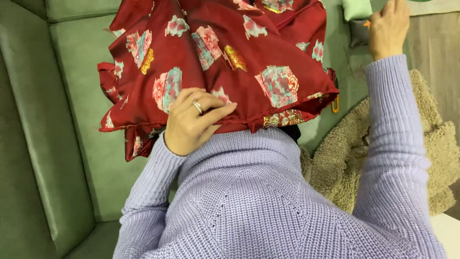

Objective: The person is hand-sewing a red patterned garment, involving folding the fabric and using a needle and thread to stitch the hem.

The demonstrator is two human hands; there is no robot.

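A dark red satin cloth (215,57) with pink, teal and gold patches lies spread over my lap on the green sofa. My left hand (194,122), with a ring on one finger, rests on the cloth's near hem with the fingers curled against the fabric, pressing or pinching it. My right hand (387,26) is stretched far out to the upper right, fingers bent around a small orange thing (367,23) by a pale green cushion (357,8). Both arms are in lilac knitted sleeves.
The green sofa (57,120) fills the left side, its backrest at the far left. A beige fluffy throw (421,139) lies at my right. A small orange clip-like thing (335,104) hangs by the cloth's right edge. Grey flooring shows at the upper right.
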